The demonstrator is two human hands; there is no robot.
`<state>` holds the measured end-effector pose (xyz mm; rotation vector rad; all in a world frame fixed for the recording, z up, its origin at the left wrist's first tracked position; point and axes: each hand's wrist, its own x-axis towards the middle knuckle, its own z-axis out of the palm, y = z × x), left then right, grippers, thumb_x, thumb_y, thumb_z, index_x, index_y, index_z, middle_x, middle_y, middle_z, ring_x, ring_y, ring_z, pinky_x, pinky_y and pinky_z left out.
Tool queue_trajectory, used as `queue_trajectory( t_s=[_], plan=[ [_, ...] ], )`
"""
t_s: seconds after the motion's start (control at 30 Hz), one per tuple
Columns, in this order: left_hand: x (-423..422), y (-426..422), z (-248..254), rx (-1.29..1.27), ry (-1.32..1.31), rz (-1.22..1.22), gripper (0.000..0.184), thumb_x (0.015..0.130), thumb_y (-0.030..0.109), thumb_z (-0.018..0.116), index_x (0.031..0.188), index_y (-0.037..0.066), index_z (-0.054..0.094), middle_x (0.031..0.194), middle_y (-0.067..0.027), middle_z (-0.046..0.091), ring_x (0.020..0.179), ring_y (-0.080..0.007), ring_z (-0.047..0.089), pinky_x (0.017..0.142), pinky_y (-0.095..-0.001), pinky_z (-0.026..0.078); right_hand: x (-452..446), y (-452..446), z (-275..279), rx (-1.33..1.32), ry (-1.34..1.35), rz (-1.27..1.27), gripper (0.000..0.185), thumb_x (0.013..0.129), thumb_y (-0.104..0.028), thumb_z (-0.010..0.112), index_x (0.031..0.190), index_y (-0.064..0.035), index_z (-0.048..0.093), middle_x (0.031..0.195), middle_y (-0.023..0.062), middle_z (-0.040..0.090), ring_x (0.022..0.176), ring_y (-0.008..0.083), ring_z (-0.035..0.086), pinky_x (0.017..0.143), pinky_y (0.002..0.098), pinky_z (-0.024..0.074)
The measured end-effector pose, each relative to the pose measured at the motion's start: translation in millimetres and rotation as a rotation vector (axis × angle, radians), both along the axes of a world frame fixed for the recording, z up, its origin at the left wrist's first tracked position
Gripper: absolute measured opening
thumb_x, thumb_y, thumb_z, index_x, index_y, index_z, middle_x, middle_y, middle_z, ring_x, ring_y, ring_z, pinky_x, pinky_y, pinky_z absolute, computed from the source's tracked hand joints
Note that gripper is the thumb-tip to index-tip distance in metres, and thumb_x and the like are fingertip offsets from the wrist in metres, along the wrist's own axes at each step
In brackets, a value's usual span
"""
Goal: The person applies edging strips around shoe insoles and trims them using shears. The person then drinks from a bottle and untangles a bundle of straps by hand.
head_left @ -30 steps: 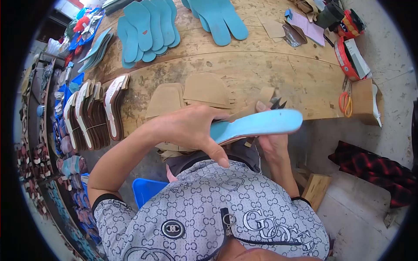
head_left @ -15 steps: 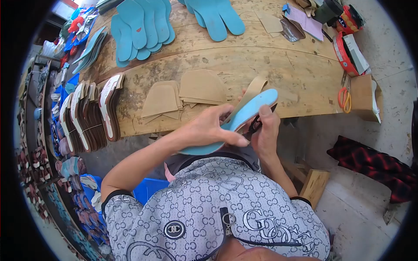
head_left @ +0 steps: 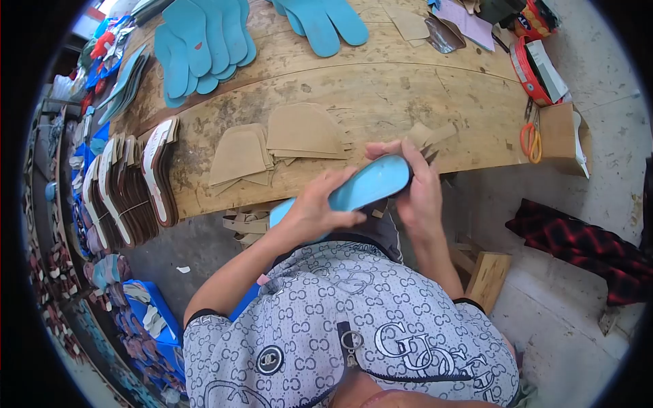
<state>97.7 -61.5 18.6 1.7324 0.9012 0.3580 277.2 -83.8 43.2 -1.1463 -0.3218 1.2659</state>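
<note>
A blue shoe insole point(head_left: 371, 185) is held slantwise in front of my body, just off the table's near edge. My left hand point(head_left: 314, 207) is closed around its middle, thumb along the near side. My right hand point(head_left: 420, 190) is closed at the insole's far end. Dark pointed blades point(head_left: 430, 155) stick out past its fingers, looking like scissors; their handles are hidden by the hand. Just beyond them is a small tan scrap point(head_left: 420, 133) on the table.
Tan sheet pieces point(head_left: 303, 130) lie in stacks on the wooden table point(head_left: 381, 88). Blue insoles point(head_left: 214, 41) are fanned out behind, and bundled insoles point(head_left: 160, 170) stand at left. Orange-handled scissors point(head_left: 530, 141) lie near a cardboard box point(head_left: 564, 136) at right.
The tan strip that stood up from the insole no longer shows there; a tan scrap now lies on the table nearby. The insole has turned flatter, and my right fingers now curl over its end.
</note>
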Motion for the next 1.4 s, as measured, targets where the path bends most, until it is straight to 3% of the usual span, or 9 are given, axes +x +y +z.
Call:
queue_trajectory(
  t_s=[0.13, 0.2, 0.3, 0.5, 0.73, 0.8, 1.07, 1.23, 1.4],
  plan=[
    [1.5, 18.3, -4.0, 0.094, -0.02, -0.125, 0.068, 0.072, 0.019, 0.079, 0.131, 0.004, 0.05, 0.114, -0.0151, 0.059, 0.106, -0.0237, 0.057, 0.09, -0.0329, 0.045, 12.6, 2.3, -37.0, 0.185, 0.38, 0.02, 0.035, 0.098, -0.03, 0.044, 0.075, -0.0056, 0.054, 0.06, 0.0099, 0.054, 0.066, 0.026, 0.055, 0.072, 0.038, 0.0458],
    [-1.5, 27.7, -7.9, -0.223, -0.158, -0.156, 0.039, 0.088, 0.029, 0.063, 0.114, 0.001, 0.059, 0.093, -0.014, 0.064, 0.082, -0.0214, 0.059, 0.074, -0.0351, 0.047, 19.6, 1.9, -39.6, 0.326, 0.446, 0.184, 0.036, 0.099, -0.031, 0.043, 0.075, -0.0055, 0.055, 0.06, 0.0107, 0.054, 0.065, 0.0266, 0.055, 0.069, 0.038, 0.0461],
    [7.4, 35.9, 17.3, -0.172, 0.003, -0.289, 0.049, 0.098, 0.043, 0.042, 0.095, -0.004, 0.059, 0.07, -0.0099, 0.059, 0.064, -0.017, 0.052, 0.061, -0.0363, 0.044, 11.2, 2.8, -37.3, 0.29, 0.545, 0.174, 0.039, 0.099, -0.032, 0.041, 0.074, -0.005, 0.056, 0.06, 0.0129, 0.056, 0.064, 0.0296, 0.056, 0.066, 0.04, 0.047],
    [-40.7, 21.7, -3.7, -0.535, 0.059, -0.347, 0.039, 0.097, 0.033, 0.051, 0.104, -0.004, 0.061, 0.089, -0.0135, 0.065, 0.079, -0.0202, 0.059, 0.074, -0.0318, 0.047, 20.9, 1.5, -20.9, 0.377, 0.451, 0.222, 0.039, 0.099, -0.032, 0.042, 0.076, -0.0037, 0.056, 0.06, 0.0129, 0.058, 0.063, 0.0297, 0.059, 0.068, 0.0408, 0.0482],
    [4.3, 38.1, 60.2, 0.105, 0.273, -0.12, 0.092, 0.064, 0.04, 0.082, 0.133, -0.002, 0.039, 0.114, -0.0196, 0.06, 0.113, -0.0281, 0.056, 0.096, -0.0343, 0.043, -48.6, 27.1, 14.4, 0.159, -0.155, -0.047, 0.037, 0.1, -0.031, 0.044, 0.102, 0.0042, 0.056, 0.075, 0.0125, 0.067, 0.068, 0.0196, 0.062, 0.075, 0.0338, 0.0508],
    [6.4, 39.2, 47.1, 0.192, 0.055, 0.002, 0.106, 0.056, 0.038, 0.087, 0.137, -0.003, 0.033, 0.117, -0.0203, 0.058, 0.115, -0.0284, 0.055, 0.097, -0.0359, 0.042, -42.3, 38.3, 22.1, 0.252, -0.223, 0.045, 0.038, 0.099, -0.032, 0.045, 0.1, 0.0031, 0.059, 0.079, 0.0112, 0.069, 0.059, 0.0123, 0.057, 0.057, 0.0266, 0.0477],
    [-4.5, 25.9, 53.5, -0.592, -0.325, 0.011, 0.07, 0.051, 0.035, 0.084, 0.108, 0.002, 0.061, 0.079, 0.0005, 0.053, 0.07, -0.0079, 0.046, 0.062, -0.0239, 0.034, 21.9, 43.9, 13.4, 0.2, -0.292, 0.238, 0.024, 0.095, -0.022, 0.053, 0.091, -0.001, 0.064, 0.076, 0.0131, 0.07, 0.042, 0.0029, 0.044, 0.036, 0.0179, 0.0291],
    [-19.7, 35.8, 40.9, 0.263, -0.088, -0.06, 0.077, 0.059, 0.024, 0.084, 0.126, 0.001, 0.055, 0.107, -0.0125, 0.067, 0.097, -0.0214, 0.064, 0.089, -0.0322, 0.047, 39.1, 6.1, 28.5, 0.212, -0.201, 0.158, 0.024, 0.096, -0.019, 0.051, 0.09, 0.0014, 0.062, 0.083, 0.0176, 0.069, 0.041, 0.0054, 0.046, 0.035, 0.0189, 0.033],
    [-16.8, 56.9, 42.3, 0.543, 0.014, 0.217, 0.075, 0.059, 0.02, 0.082, 0.127, 0.005, 0.055, 0.107, -0.0134, 0.066, 0.096, -0.0247, 0.065, 0.084, -0.0342, 0.051, -1.0, -22.5, 19.5, 0.327, -0.13, 0.108, 0.026, 0.097, -0.02, 0.05, 0.093, 0.0036, 0.06, 0.095, 0.0224, 0.068, 0.048, 0.0114, 0.053, 0.039, 0.0212, 0.0392]
  ],
)
